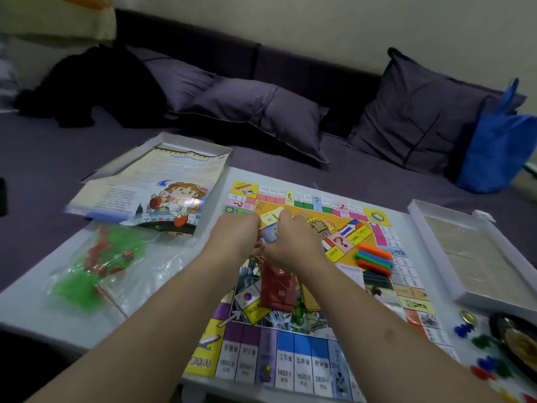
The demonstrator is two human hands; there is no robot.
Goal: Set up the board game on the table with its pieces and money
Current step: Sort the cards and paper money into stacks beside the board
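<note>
Both our left hand (236,232) and right hand (290,242) pinch a small card stack (270,234) at mid-frame over the board (302,350), and loose fingers could spill it onto the red money bundle (277,289) below.

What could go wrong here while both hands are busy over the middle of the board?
The forearms hang just above the red card deck, so drawing back might scatter it. The colored pawns lie near the table's near right corner and could roll off. The plastic bag of houses sits near the left edge and might slide off.
</note>
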